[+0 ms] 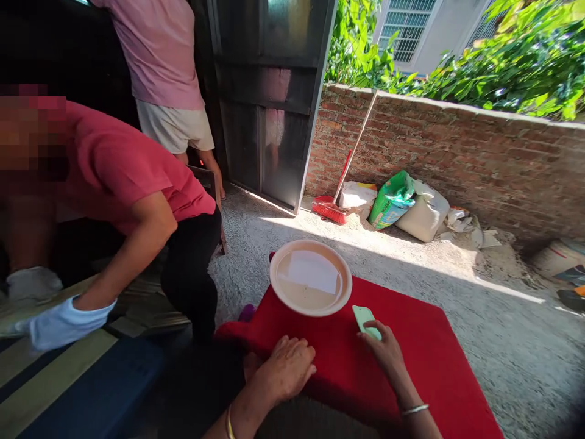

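Note:
My right hand (382,345) grips a pale green phone case (363,315), flat with rounded corners, just above the red cloth (423,347). My left hand (289,366) rests at the near edge of the cloth, fingers curled together; nothing shows in it, though its palm side is hidden. Beyond both hands a round beige basin (276,291) of water stands on the cloth's far left part. A bright white patch shows on its water surface.
Close on the left, a person in a red shirt (121,155) bends over flat boards (68,378), wearing pale gloves. Another person (159,55) stands behind. A dark metal door (269,122), red broom (329,210), filled sacks (395,198) and brick wall (457,158) lie beyond.

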Demonstrator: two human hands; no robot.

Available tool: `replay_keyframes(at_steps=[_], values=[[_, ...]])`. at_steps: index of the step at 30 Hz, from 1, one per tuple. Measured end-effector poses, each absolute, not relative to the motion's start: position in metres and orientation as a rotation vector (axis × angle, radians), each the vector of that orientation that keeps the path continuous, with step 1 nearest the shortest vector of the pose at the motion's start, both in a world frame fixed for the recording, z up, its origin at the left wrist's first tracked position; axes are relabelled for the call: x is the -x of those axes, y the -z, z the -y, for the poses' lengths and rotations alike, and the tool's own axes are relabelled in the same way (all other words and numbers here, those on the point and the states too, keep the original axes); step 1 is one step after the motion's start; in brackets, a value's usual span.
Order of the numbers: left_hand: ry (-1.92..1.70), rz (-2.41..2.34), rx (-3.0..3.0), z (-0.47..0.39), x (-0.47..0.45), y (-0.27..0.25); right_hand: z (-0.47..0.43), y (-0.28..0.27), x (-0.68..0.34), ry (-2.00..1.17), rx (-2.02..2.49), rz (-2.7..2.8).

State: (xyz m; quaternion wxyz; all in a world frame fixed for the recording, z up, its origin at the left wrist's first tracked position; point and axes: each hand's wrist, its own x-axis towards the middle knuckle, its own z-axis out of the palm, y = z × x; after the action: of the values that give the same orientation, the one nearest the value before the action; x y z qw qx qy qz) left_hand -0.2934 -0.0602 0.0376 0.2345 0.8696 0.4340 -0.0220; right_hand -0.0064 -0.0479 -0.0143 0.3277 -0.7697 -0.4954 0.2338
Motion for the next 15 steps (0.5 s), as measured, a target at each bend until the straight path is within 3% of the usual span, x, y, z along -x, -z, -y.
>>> replay_keyframes(at_steps=[3,9,15], values=[[0.077,-1.205,-2.378,0.059,0.294,-0.041,0.018,0.005,-0.013,-0.447,2.162,1.232],[-0.010,-1.205,-2.365,0.049,0.295,-0.052,0.029,0.021,0.051,-0.457,2.138,1.415],[-0.001,-1.268,-2.335,0.042,0.302,-0.050,0.109,0.015,0.081,-0.952,1.696,1.809]])
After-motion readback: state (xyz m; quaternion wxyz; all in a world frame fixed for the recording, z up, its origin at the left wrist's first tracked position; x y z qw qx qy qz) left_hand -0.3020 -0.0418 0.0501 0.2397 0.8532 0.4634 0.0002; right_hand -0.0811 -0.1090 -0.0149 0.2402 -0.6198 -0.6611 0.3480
